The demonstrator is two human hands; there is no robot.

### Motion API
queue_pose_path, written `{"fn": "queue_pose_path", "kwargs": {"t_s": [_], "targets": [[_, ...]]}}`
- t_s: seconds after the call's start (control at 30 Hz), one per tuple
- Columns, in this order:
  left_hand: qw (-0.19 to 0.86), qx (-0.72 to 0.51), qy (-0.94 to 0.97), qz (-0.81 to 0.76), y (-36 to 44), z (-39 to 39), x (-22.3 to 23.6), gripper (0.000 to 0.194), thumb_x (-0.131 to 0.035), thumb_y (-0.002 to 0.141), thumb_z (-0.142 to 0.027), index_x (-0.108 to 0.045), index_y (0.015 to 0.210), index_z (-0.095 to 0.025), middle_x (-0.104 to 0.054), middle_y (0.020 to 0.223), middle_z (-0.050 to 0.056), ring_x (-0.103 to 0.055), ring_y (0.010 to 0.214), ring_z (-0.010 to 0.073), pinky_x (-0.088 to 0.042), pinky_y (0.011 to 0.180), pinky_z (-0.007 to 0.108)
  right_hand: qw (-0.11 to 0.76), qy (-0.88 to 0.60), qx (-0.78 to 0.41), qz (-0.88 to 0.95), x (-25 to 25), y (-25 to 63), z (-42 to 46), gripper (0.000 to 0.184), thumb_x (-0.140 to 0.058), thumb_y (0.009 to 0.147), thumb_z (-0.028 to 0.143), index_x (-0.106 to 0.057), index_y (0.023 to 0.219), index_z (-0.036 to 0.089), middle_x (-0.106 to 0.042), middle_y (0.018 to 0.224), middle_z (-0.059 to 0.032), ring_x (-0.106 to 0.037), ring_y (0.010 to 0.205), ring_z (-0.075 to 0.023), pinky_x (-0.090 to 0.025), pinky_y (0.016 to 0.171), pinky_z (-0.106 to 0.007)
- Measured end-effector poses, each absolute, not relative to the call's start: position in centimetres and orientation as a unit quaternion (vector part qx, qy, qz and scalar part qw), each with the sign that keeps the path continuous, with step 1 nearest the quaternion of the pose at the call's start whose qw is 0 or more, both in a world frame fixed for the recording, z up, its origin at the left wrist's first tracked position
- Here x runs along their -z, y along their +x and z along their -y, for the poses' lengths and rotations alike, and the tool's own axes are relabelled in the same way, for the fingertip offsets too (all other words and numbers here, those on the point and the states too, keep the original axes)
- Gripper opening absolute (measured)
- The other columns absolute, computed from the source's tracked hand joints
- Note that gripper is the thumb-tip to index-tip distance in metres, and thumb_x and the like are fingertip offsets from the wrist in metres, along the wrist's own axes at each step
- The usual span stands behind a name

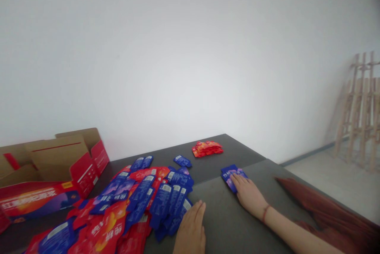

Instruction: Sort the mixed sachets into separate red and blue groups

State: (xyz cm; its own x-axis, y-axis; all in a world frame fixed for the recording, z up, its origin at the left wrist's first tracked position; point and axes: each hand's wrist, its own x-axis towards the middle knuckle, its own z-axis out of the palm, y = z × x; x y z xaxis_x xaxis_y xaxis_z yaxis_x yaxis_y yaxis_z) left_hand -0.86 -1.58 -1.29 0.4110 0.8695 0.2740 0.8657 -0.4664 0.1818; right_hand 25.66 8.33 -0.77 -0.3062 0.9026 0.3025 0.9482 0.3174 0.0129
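Observation:
My right hand (249, 195), with a thin cord round the wrist, lies with its fingers stretched over a small stack of blue packets (232, 172) on the table. My left hand (191, 228) is at the bottom edge, its fingers extended and apparently holding nothing. It is beside the right edge of a big loose pile of packets. In that pile, blue packets (162, 198) with white label patches overlap red-orange packets (111, 222). One blue packet (182, 161) lies apart behind the pile. Farther back sits a neat heap of red-orange packets (207, 148).
An open cardboard box (86, 167), red printed outside and brown inside, stands at the left. Dark brown cloth (320, 210) drapes over the right side of the grey table (216, 206). Behind is a white wall (190, 56); wooden easel-like frames (360, 111) lean at the right.

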Motion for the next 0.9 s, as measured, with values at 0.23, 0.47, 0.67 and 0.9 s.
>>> {"fn": "queue_pose_path", "kwargs": {"t_s": [0.23,0.47,0.67,0.9], "targets": [[-0.025,-0.132,0.809,-0.573,-1.2,1.3,1.1,0.067,-0.047,0.069,-0.013,-0.047,0.135,-0.017,-0.03,0.149,0.008,-0.027,0.137,0.0295,-0.027,0.111,0.047,0.142,-0.591,0.078,0.791,0.6,23.7,-7.8,0.054,-0.052,0.079,0.04,-0.052,0.127,0.014,-0.039,0.145,-0.0158,-0.03,0.132,-0.0388,-0.03,0.1,-0.058],[-0.052,-0.132,0.761,-0.632,-2.2,1.5,0.6,0.058,-0.052,0.076,-0.027,-0.049,0.134,-0.017,-0.027,0.15,0.013,-0.021,0.138,0.0351,-0.024,0.109,0.054,0.16,-0.586,0.057,0.792,1.3,24.4,-8.3,0.049,-0.042,0.085,0.034,-0.048,0.13,0.017,-0.044,0.142,-0.0135,-0.031,0.132,-0.0344,-0.029,0.1,-0.059],[-0.059,-0.103,0.752,-0.649,-2.5,1.3,1.4,0.059,-0.05,0.078,-0.027,-0.046,0.136,-0.011,-0.035,0.145,0.018,-0.03,0.135,0.0346,-0.029,0.108,0.052,0.152,-0.565,0.028,0.81,0.9,26.6,-8.1,0.055,-0.042,0.083,0.032,-0.043,0.137,0.024,-0.043,0.144,-0.0077,-0.031,0.134,-0.0286,-0.024,0.105,-0.056],[-0.07,-0.116,0.782,-0.609,-2.8,1.3,1.0,0.054,-0.045,0.083,-0.03,-0.049,0.133,-0.008,-0.046,0.139,0.015,-0.039,0.13,0.0303,-0.032,0.108,0.047,0.136,-0.537,0.012,0.832,1.1,29.0,-8.8,0.057,-0.041,0.084,0.034,-0.038,0.141,0.029,-0.037,0.148,-0.0032,-0.029,0.136,-0.0261,-0.02,0.107,-0.057]]}}
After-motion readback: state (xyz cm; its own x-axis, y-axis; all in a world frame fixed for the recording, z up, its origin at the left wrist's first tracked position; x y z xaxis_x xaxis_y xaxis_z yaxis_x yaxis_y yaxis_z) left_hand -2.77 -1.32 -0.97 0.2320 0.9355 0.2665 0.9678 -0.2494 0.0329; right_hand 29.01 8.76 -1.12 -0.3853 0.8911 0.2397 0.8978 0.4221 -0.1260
